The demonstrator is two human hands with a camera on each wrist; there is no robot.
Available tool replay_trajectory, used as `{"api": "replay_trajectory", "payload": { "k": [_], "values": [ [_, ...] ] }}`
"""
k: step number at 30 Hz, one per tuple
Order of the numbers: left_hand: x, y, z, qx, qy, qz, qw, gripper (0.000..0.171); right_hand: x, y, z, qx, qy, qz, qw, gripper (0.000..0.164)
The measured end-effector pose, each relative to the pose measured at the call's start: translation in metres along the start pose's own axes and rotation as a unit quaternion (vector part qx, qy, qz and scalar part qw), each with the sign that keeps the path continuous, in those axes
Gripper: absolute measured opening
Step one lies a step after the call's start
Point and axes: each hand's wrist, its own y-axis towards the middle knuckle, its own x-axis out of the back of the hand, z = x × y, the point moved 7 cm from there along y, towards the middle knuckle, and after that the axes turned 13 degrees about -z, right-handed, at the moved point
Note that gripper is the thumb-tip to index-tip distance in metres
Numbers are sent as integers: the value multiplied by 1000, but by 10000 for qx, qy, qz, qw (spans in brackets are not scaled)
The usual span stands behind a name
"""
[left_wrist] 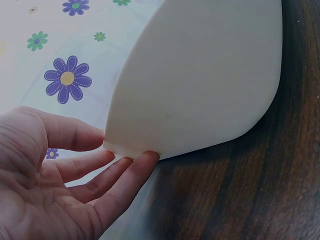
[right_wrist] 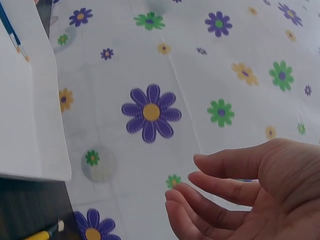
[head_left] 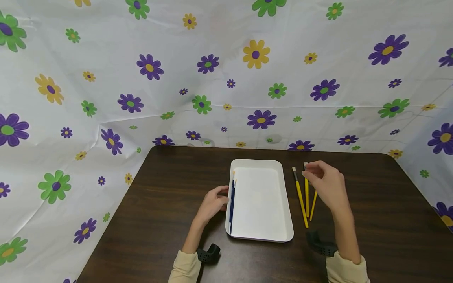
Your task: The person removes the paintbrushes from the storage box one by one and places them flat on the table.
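Note:
A white rectangular tray [head_left: 263, 200] lies on the table, with two thin dark blue paintbrushes [head_left: 232, 206] along its left inner side. My left hand [head_left: 213, 202] is at the tray's left side; in the left wrist view its thumb and fingertips touch the outer wall. Over the yellow-handled paintbrushes right of the tray is my right hand [head_left: 327, 184], fingers loosely bent and holding nothing. Three of these show: a flat-tipped yellow paintbrush [head_left: 300, 198], a middle yellow paintbrush [head_left: 306, 196] and a shorter-looking yellow paintbrush [head_left: 313, 206], whose upper end the hand hides.
The dark wooden table [head_left: 159, 204] carries all of this. Behind it and to both sides hangs a white flower-patterned cloth [head_left: 212, 90]. A black wrist mount [head_left: 209, 254] is on the left wrist, and another black mount [head_left: 321, 247] is on the right.

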Motion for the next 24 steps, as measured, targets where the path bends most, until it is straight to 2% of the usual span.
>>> {"api": "replay_trajectory", "payload": {
  "k": [6, 14, 24],
  "values": [
    [0, 0, 0, 10, 12, -7, 10000, 46, -18, -6, 16, 209, -15, 428, 9989, 27],
    [1, 1, 0, 13, 6, -14, 10000, 46, -39, -15, 37, 347, 81, 741, 9966, 25],
    [1, 1, 0, 9, -6, -7, 10000, 47, -71, -26, 48, 533, 160, 1104, 9923, 25]
  ]
}}
